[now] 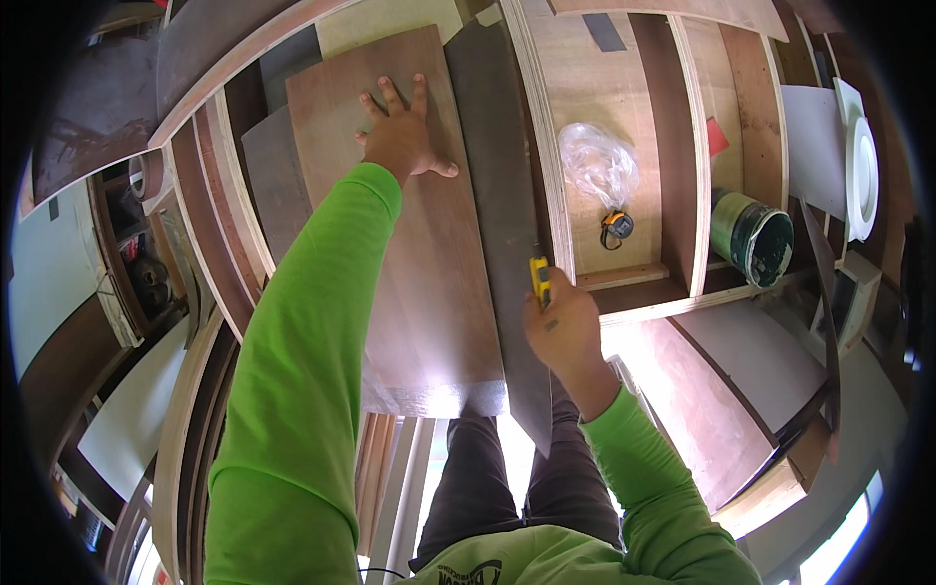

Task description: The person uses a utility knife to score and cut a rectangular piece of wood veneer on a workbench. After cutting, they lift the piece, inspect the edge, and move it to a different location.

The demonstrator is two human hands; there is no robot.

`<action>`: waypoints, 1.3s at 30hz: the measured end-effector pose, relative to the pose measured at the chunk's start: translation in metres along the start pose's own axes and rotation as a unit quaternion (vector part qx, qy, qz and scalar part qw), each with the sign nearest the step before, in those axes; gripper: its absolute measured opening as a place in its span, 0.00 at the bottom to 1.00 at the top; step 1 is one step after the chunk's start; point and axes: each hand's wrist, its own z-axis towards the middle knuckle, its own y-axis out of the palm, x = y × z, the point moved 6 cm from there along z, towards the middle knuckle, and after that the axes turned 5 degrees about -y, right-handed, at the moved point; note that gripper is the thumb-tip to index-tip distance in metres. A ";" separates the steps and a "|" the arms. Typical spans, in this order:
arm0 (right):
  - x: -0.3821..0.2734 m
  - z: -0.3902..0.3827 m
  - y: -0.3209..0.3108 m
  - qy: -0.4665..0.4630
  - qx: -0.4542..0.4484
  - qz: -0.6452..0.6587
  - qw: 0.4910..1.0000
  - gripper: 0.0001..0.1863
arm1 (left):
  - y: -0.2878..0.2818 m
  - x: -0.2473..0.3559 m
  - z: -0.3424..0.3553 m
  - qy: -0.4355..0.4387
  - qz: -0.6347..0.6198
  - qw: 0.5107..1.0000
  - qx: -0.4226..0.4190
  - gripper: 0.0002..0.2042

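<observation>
My left hand (pixel 400 136) lies with fingers spread on a brown wood board (pixel 419 273), toward its far end. My right hand (pixel 565 331) grips a yellow utility knife (pixel 540 279) above a dark grey-brown sheet (pixel 497 185), right of the board's edge. The sheet extends under or beside the brown board and narrows to a pointed corner near my legs. Whether the blade touches the sheet I cannot tell.
Plywood compartments (pixel 692 166) on the right hold a crumpled plastic bag (pixel 597 161), a tape measure (pixel 616 227) and a green bucket (pixel 741 236). White round-rimmed pieces (pixel 858 175) lean at far right. Stacked panels and frames (pixel 117 88) crowd the left.
</observation>
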 end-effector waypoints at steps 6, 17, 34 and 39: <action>0.023 0.007 -0.008 -0.010 0.050 0.001 0.999 0.12 | -0.002 -0.003 -0.002 0.001 0.006 1.000 0.002 0.69; 0.198 0.037 -0.162 0.060 0.235 0.283 0.928 0.07 | -0.003 -0.003 -0.005 0.010 -0.015 1.000 0.007 0.71; 0.281 0.237 -0.308 0.099 0.239 0.526 0.810 0.08 | 0.012 -0.001 0.013 0.035 0.010 0.996 0.082 0.69; 0.239 0.157 -0.224 0.002 0.268 0.350 0.898 0.06 | 0.020 -0.026 -0.024 0.013 -0.074 0.984 0.159 0.66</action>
